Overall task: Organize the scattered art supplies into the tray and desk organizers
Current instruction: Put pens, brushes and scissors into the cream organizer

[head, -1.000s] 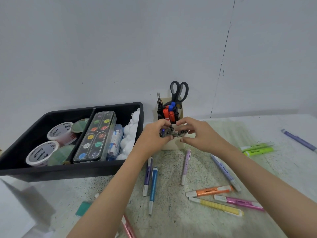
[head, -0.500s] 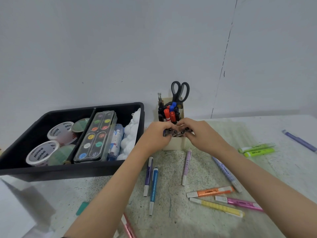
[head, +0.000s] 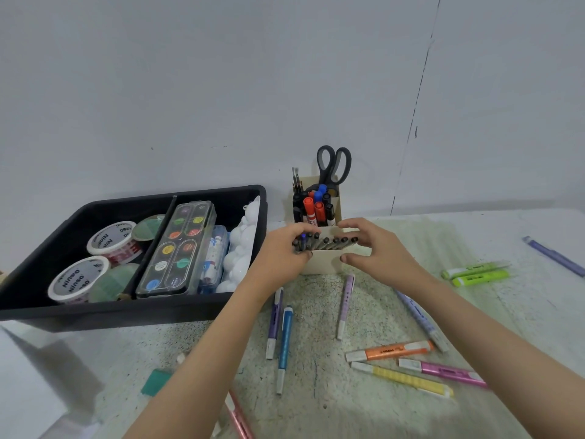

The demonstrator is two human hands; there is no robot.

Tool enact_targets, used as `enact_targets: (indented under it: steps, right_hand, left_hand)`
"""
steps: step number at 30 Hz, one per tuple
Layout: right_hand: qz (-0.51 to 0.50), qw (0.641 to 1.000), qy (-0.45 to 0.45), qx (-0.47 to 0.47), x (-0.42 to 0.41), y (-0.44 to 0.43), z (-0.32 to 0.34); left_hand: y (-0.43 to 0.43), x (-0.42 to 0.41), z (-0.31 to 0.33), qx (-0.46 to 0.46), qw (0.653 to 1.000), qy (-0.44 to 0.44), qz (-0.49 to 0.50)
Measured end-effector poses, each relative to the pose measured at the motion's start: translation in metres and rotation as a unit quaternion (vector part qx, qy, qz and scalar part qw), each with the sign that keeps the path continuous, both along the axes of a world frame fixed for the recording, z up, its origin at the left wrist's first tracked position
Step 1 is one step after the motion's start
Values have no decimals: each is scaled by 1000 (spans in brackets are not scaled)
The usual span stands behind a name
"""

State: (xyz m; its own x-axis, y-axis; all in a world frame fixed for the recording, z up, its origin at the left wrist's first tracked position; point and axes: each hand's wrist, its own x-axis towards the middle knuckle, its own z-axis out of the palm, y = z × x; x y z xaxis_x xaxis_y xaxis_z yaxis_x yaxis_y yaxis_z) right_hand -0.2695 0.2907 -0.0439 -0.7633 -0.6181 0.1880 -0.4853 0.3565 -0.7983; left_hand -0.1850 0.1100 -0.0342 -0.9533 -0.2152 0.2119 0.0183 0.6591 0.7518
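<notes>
Pens (head: 329, 243), a loose row of slim dark ones, lie fanned across the low front pocket of the cream organizer (head: 319, 264), just right of the black tray (head: 95, 312). Your left hand (head: 280, 256) grips the row at its left end, fingers curled round it. Your right hand (head: 378, 250) is cupped about the other end, index finger above and thumb below; whether it touches the pens cannot be told from here. Expect them to be light, stiff and smooth-barrelled, so the likely trouble is rolling and splaying, not weight. Take the bundle round its middle, squeeze all the barrels together, and steady the capped ends with your other hand as you tip them upright into the pocket. Highlighters (head: 389, 351) lie loose on the bench (head: 506, 312).
</notes>
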Motion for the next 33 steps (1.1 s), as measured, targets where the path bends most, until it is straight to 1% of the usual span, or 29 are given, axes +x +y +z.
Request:
enact_targets:
  steps: [5,11,15,19,22,28,33]
  right_hand:
    - [-3,999,-7,-37,0,0,-2]
    - [26,999,44,-4,-7,-5,0]
    - [40,997,60,24,-8,-5,-3]
    - [46,996,67,24,-8,-4,-7]
    - [36,996,77,15,-8,-5,-8]
    - [29,994,97,37,-5,-6,-8]
    - [24,994,94,47,1,-5,-11]
  left_hand:
    - [-3,-2,2,-14,1000,8,4]
    - [-2,-2,4,-20,999,27,-1]
    - [-2,-1,3,-16,1000,14,-10]
    - [2,2,2,5,999,52,-15]
    - [5,2,0,-5,997,72,-1]
    - [7,4,3,-46,997,58,1]
    - [12,7,0,-54,998,27,-4]
